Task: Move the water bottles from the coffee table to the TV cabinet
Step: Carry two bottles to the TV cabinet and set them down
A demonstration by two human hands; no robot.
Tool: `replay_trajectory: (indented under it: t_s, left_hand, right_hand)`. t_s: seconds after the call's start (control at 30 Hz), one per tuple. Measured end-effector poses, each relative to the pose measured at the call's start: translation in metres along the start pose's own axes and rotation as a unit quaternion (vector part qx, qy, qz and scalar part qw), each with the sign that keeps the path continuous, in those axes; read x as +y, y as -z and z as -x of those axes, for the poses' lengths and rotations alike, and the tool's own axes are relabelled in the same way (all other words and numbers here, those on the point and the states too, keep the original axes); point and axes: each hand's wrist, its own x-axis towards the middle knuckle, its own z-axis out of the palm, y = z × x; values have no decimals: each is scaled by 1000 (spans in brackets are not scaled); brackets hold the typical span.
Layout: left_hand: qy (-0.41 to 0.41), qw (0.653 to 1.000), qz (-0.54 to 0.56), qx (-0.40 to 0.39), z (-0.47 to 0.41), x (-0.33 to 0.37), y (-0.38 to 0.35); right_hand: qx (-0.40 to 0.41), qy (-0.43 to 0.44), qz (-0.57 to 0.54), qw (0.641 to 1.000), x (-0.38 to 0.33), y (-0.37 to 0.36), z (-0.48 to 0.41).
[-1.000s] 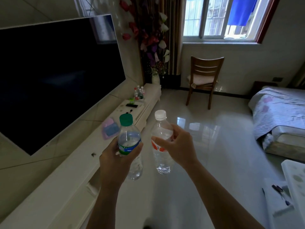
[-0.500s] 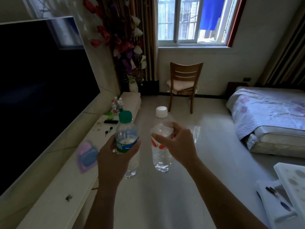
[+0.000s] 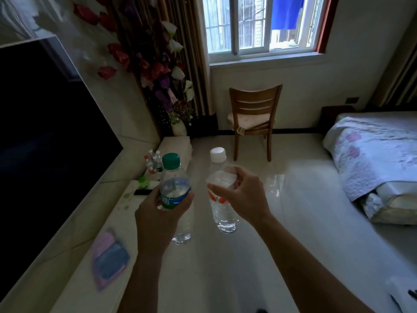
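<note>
My left hand (image 3: pixel 158 219) grips a clear water bottle with a green cap (image 3: pixel 174 188) and a green label, held upright over the edge of the white TV cabinet (image 3: pixel 74 263). My right hand (image 3: pixel 242 196) holds a second clear bottle with a white cap (image 3: pixel 222 208) and a red label, upright above the floor, just right of the first. Several small bottles (image 3: pixel 153 162) stand farther along the cabinet top. The coffee table is out of sight.
A large dark TV (image 3: pixel 45 127) hangs on the wall at left. A pink and blue pouch (image 3: pixel 109 256), a black remote (image 3: pixel 143 192) and a green cap lie on the cabinet. A flower vase (image 3: pixel 179 128), a wooden chair (image 3: pixel 253 118) and a covered bed (image 3: pixel 372 159) stand beyond.
The view has swung right and moved along the cabinet; the TV slid leftward and the chair and bed came nearer. Both hands still carry their bottles at the same height.
</note>
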Motion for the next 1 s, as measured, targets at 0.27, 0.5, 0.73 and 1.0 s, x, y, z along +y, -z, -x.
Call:
replay_trajectory:
  t_s: [0.27,0.5,0.73,1.0]
  left_hand:
    - [-2,1000,6,12,-101,7,-76]
    - [19,999,26,5,-183,-25,-129]
    - [7,998,59,28,-304,-56,-164]
    - [-9,999,47,16,-426,-76,-195]
  right_hand:
    - [0,4,-3,1000,33,15,-125]
    - [-31,-22,2,999,79,-2,-216]
    - [-72,6,28,997,102,-40,-344]
    - [-37,29,49,998,118,-82,-466]
